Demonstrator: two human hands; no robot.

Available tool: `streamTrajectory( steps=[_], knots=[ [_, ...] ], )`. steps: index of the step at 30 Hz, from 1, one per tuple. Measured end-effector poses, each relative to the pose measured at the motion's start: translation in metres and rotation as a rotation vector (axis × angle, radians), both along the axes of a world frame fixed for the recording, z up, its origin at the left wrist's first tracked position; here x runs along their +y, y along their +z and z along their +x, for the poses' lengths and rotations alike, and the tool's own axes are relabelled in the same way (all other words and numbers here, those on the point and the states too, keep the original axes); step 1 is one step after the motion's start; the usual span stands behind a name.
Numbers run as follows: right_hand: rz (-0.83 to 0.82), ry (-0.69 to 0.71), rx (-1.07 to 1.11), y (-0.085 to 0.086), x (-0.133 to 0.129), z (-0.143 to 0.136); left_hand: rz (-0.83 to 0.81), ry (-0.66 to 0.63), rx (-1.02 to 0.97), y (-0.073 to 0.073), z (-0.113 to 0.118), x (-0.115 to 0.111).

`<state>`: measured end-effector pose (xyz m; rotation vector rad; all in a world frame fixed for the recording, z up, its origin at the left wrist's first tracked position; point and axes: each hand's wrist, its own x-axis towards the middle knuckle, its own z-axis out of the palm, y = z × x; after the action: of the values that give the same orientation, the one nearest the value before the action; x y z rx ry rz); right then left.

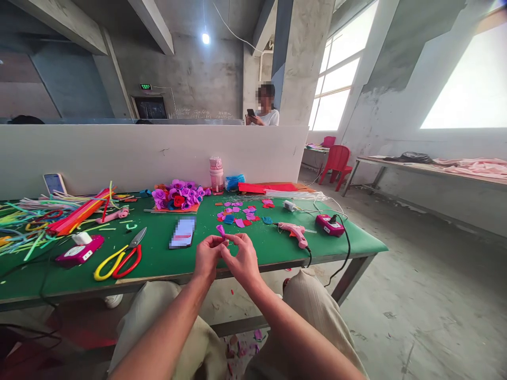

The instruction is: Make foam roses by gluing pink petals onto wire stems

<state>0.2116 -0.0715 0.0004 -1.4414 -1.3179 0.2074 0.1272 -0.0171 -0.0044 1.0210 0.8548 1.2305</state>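
Both hands meet at the table's front edge, around a small purple paper flower (221,230). My left hand (208,256) has its fingers closed on the flower's base. My right hand (241,254) pinches the same piece from the other side, thumb and fingertips together. Just beyond the hands lie loose cut paper petals (240,222) in purple, red and blue. A pink glue gun (293,232) rests on the table to the right of my hands. Left of them lies a phone (182,233), face up.
Scissors (125,257) with yellow and red handles lie at left, near a power strip (81,250) and a heap of coloured strips (79,211). Finished paper roses (180,195) and a pink bottle (216,177) stand toward the divider (158,153). Another power strip (330,225) sits at right.
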Motion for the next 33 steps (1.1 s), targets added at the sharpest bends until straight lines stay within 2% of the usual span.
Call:
streamTrajectory(
  steps=[3, 7, 11, 17, 23, 33],
  knots=[
    [0.031, 0.013, 0.045, 0.001, 0.001, 0.006, -0.014, -0.025, -0.031, 0.001, -0.001, 0.002],
    [0.093, 0.028, 0.251, 0.005, 0.006, 0.028, -0.068, -0.099, -0.041, 0.004, -0.002, 0.002],
    [0.024, 0.126, 0.417, 0.004, 0.011, 0.05, -0.056, -0.18, -0.027, 0.006, -0.003, 0.0],
    [-0.013, 0.293, 0.356, 0.0, 0.013, 0.052, -0.001, -0.224, 0.023, 0.006, -0.001, -0.002],
    [-0.021, 0.279, 0.254, -0.002, 0.012, 0.047, 0.061, -0.262, 0.075, 0.006, 0.0, -0.005],
    [-0.025, 0.32, 0.263, 0.001, 0.009, 0.049, 0.126, -0.268, 0.123, 0.004, 0.001, -0.006]
  ],
)
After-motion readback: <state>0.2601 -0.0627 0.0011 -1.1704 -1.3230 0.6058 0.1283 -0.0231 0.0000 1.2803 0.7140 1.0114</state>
